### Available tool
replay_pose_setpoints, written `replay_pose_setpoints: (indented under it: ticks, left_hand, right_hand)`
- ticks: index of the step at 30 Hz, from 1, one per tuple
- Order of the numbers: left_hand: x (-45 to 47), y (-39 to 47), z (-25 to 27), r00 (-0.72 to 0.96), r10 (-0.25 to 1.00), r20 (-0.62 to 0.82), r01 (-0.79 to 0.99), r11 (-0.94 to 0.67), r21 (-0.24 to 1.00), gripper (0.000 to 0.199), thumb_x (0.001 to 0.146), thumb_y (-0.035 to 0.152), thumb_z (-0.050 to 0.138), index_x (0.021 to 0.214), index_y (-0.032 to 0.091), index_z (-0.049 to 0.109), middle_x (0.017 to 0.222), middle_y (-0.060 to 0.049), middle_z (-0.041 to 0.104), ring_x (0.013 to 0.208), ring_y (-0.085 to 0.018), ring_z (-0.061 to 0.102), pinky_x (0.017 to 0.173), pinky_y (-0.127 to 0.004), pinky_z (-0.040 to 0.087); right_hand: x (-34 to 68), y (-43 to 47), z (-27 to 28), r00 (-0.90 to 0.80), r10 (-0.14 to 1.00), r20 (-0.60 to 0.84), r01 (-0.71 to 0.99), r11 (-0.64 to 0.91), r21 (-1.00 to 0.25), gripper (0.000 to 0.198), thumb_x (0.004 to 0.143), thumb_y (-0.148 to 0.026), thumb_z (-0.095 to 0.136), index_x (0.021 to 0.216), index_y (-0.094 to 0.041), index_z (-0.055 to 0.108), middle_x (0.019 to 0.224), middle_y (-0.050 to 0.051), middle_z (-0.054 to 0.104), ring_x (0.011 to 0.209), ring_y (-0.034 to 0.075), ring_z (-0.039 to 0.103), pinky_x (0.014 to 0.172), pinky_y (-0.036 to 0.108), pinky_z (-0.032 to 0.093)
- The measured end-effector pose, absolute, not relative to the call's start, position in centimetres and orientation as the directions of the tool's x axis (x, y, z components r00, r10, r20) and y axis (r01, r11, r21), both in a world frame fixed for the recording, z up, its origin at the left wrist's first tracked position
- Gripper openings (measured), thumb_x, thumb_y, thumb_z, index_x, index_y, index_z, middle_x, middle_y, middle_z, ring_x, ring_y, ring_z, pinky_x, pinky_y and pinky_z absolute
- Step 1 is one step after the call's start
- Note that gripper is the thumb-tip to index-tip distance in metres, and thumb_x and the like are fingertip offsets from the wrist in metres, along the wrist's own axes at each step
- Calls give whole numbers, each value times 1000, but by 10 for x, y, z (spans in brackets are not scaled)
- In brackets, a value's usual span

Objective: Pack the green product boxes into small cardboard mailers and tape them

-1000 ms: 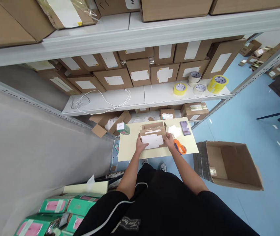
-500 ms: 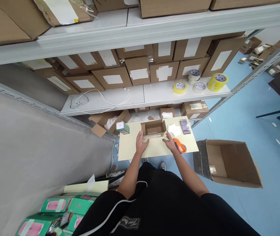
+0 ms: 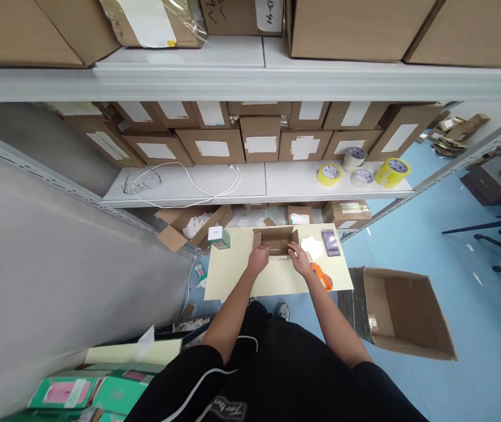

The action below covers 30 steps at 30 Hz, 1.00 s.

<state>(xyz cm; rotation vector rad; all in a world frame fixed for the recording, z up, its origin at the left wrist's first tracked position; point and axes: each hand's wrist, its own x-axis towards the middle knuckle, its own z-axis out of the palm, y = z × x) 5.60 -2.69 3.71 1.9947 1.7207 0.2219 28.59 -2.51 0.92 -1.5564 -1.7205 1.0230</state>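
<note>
A small open cardboard box (image 3: pixel 276 241) stands on the pale yellow board. My left hand (image 3: pixel 258 259) has its fingers closed on the near left edge of that box. At the near right corner, my right hand (image 3: pixel 298 257) pinches the box's edge, the thumb towards me. Close to the right hand lie white papers (image 3: pixel 312 247) and an orange tape dispenser (image 3: pixel 322 276), partly covered by my forearm. A purple item (image 3: pixel 331 242), blurred out, rests at the far right, and a green and white carton (image 3: pixel 219 237) at the far left.
Shelves ahead hold several labelled cartons (image 3: pixel 212 146), tape rolls (image 3: pixel 329 174) and a white cable (image 3: pixel 197 190). A large open carton (image 3: pixel 402 313) stands on the floor at right. Green boxes (image 3: pixel 63 391) are stacked at lower left, beside the grey wall (image 3: pixel 48 264).
Both hands have moved inward, from spread fingers beside the box to closed on its near edge. The camera view has tilted and shifted slightly.
</note>
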Motion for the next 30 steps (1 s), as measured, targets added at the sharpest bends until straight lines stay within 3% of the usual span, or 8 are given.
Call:
replay_pose_setpoints:
  ticks: [5, 9, 11, 14, 18, 21, 25, 30]
  left_hand:
    - [28, -31, 34, 161, 943, -290, 919, -36, 393, 48, 96, 34, 64, 144, 24, 66, 157, -9, 57, 146, -34, 47, 116, -44, 45]
    - [6, -29, 22, 126, 913, -387, 932, 24, 361, 82, 78, 56, 84, 151, 27, 58, 173, -12, 32, 159, -44, 23, 124, -60, 30]
    - [-1, -28, 12, 144, 890, -432, 922, 38, 386, 90, 73, 55, 88, 153, 29, 56, 178, -10, 20, 161, -45, 16, 124, -64, 27]
    - [-4, -30, -5, 205, 878, -432, 869, 40, 493, 79, 74, 41, 88, 148, 26, 61, 180, -8, 4, 162, -41, 20, 122, -56, 37]
    - [3, -38, -19, 178, 941, -287, 831, 13, 557, 44, 82, 31, 79, 126, 28, 76, 177, -2, 22, 157, -35, 33, 120, -50, 41]
    - [8, -45, -14, 93, 966, -242, 852, 49, 521, 26, 84, 29, 78, 111, 27, 81, 172, -3, 37, 142, -34, 50, 116, -51, 44]
    - [3, -63, 9, -48, 992, -121, 871, 100, 481, 11, 88, 28, 78, 98, 24, 80, 169, -6, 40, 127, -33, 59, 107, -53, 49]
    - [-4, -111, 48, -208, 978, 26, 868, 172, 466, 5, 90, 26, 76, 93, 24, 79, 163, -8, 47, 123, -33, 59, 104, -52, 52]
  right_hand:
    - [284, -15, 1, -95, 950, -298, 721, -141, -678, 64, 98, -53, 58, 152, -19, 56, 169, 15, 39, 157, 33, 36, 128, 49, 32]
    - [272, -20, -4, -135, 906, -402, 807, -134, -575, 104, 84, -54, 77, 169, -18, 27, 177, 18, 16, 164, 33, 17, 129, 46, 29]
    - [264, -22, -6, -138, 891, -433, 836, -130, -533, 122, 78, -53, 84, 172, -21, 13, 178, 18, 6, 164, 34, 15, 126, 45, 32]
    - [250, -20, -6, -110, 880, -463, 875, -135, -465, 138, 67, -51, 91, 172, -29, 5, 178, 17, -2, 163, 39, 18, 121, 47, 38]
    - [233, -7, -2, 1, 861, -509, 922, -198, -333, 143, 60, -54, 94, 171, -34, 5, 177, 16, -2, 160, 44, 24, 120, 49, 37]
    - [228, 3, 4, 24, 858, -513, 930, -208, -303, 142, 61, -56, 92, 171, -33, 6, 175, 18, 11, 156, 45, 30, 120, 51, 35]
    - [229, 8, 12, -117, 927, -357, 898, -54, -436, 122, 69, -61, 84, 169, -32, 21, 174, 17, 17, 157, 46, 29, 122, 57, 32]
    - [224, 10, 26, -285, 955, -83, 802, 190, -566, 86, 88, -62, 67, 163, -29, 41, 177, 12, 15, 157, 43, 27, 121, 57, 36]
